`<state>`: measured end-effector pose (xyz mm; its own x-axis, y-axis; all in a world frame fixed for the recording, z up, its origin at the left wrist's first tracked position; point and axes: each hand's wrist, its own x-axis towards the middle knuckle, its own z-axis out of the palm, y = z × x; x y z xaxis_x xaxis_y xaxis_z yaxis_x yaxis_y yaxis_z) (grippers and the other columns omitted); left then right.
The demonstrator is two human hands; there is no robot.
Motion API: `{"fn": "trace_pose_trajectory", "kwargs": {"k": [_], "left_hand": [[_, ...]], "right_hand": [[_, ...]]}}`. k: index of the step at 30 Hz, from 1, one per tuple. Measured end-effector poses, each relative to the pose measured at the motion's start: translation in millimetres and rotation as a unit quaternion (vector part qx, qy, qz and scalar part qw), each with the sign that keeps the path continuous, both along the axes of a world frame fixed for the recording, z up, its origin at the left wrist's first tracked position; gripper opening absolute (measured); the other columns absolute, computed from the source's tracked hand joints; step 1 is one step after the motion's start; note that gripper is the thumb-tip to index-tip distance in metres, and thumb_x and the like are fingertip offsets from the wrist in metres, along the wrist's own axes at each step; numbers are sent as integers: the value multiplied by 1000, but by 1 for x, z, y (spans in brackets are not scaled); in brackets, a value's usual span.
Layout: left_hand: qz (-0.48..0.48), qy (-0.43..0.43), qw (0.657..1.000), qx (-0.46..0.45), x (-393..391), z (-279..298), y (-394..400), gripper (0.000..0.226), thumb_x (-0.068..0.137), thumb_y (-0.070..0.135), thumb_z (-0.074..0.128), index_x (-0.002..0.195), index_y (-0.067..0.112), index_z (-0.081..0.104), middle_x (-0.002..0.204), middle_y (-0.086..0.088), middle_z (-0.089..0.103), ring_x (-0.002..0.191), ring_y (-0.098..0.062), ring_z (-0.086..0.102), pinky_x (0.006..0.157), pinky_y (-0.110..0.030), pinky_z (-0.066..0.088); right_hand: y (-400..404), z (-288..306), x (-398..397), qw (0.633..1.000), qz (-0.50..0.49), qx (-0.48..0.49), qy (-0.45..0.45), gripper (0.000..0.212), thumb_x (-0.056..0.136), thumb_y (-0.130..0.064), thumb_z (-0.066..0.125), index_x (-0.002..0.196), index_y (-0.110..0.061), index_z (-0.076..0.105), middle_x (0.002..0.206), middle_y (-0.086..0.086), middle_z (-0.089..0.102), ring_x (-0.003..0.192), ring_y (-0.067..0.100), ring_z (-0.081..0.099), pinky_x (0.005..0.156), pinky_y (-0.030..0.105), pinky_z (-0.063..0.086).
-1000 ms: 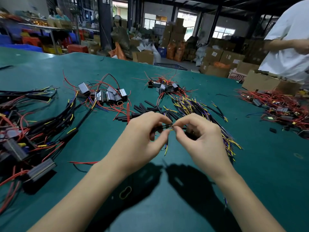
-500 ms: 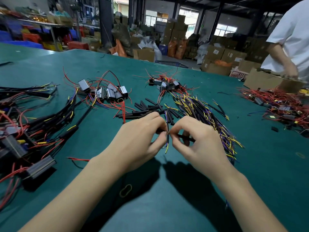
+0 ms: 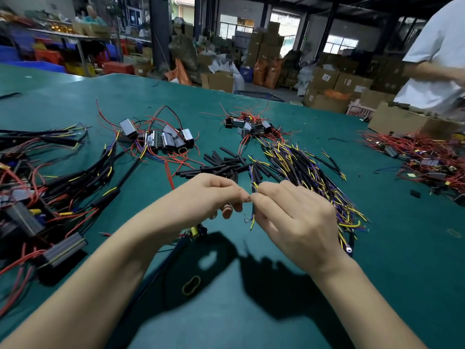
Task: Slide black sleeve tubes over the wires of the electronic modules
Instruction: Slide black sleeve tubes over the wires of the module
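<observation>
Above a green felt-like desk (image 3: 377, 285), two bare hands meet fingertip to fingertip. The left hand (image 3: 211, 195) curls its fingers, pinching a thin dark wire end; the right hand (image 3: 294, 217) pinches a slim black sleeve tube (image 3: 252, 210) with yellow and blue wire tips (image 3: 252, 224) hanging below. Just beyond the hands lie short matte black tubes (image 3: 226, 165); boxy metal modules (image 3: 166, 139) trail red wires farther left.

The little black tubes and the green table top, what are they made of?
The black tubes look like matte plastic or rubber sleeving: dull, with no shine. The green table top looks like a smooth, slightly glossy mat, probably rubber or vinyl; it shows soft reflections.
</observation>
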<state>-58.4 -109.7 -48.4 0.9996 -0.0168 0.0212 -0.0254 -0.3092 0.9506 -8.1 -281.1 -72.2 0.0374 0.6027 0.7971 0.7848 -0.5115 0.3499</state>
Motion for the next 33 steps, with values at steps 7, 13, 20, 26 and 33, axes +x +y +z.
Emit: {"fn": "trace_pose_trajectory", "kwargs": {"k": [7, 13, 20, 26, 33], "left_hand": [[54, -257, 941, 214, 1, -13, -10, 10, 82, 21, 72, 88, 17, 65, 80, 2, 63, 64, -5, 51, 64, -18, 43], [71, -398, 811, 423, 0, -11, -7, 8, 84, 17, 64, 82, 10, 65, 78, -5, 60, 64, -26, 57, 55, -33, 47], [66, -359, 867, 341, -1, -15, -11, 16, 88, 23, 56, 80, 12, 64, 76, 2, 55, 66, -17, 52, 60, -36, 47], [98, -97, 990, -23, 8, -13, -14, 21, 81, 10, 62, 60, 15, 64, 53, 8, 51, 49, -6, 41, 50, -20, 32], [66, -201, 975, 69, 3, -12, -10, 2, 86, 18, 67, 88, 16, 67, 65, 4, 61, 54, -4, 48, 53, -16, 38]], "right_hand": [[-4, -4, 7, 951, 54, 99, 287, 3, 85, -11, 64, 83, -13, 64, 84, -6, 60, 66, 13, 52, 56, 35, 47], [-2, 0, 5, 887, 95, 138, 430, 5, 82, -15, 64, 78, -18, 64, 76, -11, 59, 61, 11, 51, 59, 22, 39], [-3, 3, 4, 882, 101, 129, 442, 10, 82, -11, 66, 77, -19, 64, 75, -12, 57, 60, 11, 49, 58, 19, 37], [0, 2, 0, 985, 38, 54, 158, 8, 81, -3, 64, 79, -10, 66, 81, 0, 64, 64, 17, 55, 53, 32, 47], [-3, 0, 3, 951, 65, 115, 279, 5, 84, -8, 64, 81, -12, 65, 84, -5, 61, 67, 12, 54, 57, 32, 48]]}}
